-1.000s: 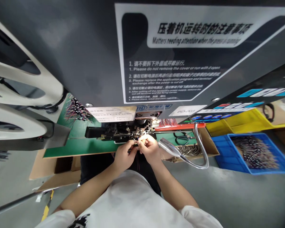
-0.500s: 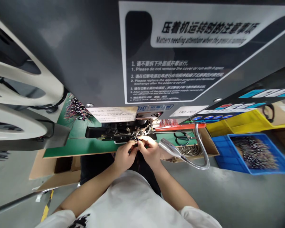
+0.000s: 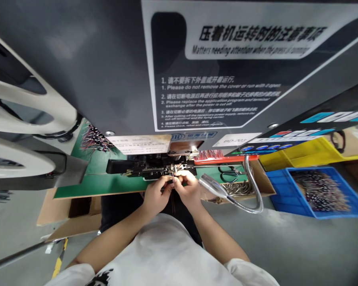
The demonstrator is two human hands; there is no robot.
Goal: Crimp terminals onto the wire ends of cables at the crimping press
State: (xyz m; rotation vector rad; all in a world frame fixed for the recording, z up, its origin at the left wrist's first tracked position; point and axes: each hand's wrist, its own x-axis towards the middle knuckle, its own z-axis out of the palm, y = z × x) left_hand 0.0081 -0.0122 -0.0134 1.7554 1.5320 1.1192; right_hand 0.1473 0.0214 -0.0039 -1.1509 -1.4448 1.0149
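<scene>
1. Your left hand (image 3: 156, 194) and right hand (image 3: 188, 188) are right up against each other, just in front of the press (image 3: 107, 79), at the near edge of the green desk (image 3: 101, 184).
2. Fingers: thumb and index look pinched on both hands, clamped on the same thin wires (image 3: 172, 202).
3. Long axis of those wires runs roughly front to back. The short ends poke forward at the crimping tooling (image 3: 149, 169), and the tails droop back toward your lap. Can't tell if the tips actually touch the tooling.
4. Count on the wires: more than one strand, but your fingers hide too much for an exact number.
5. Rest of the count: two hands, one press, one bendy-neck lamp (image 3: 213, 186) by your right hand, one dark-handled cutting tool (image 3: 229, 174), one red tray (image 3: 226, 159), one blue bin (image 3: 279, 190) full of wire bundles (image 3: 322, 190), too many to count.
6. One wire pile (image 3: 95, 139) sits at the desk's far left.
</scene>
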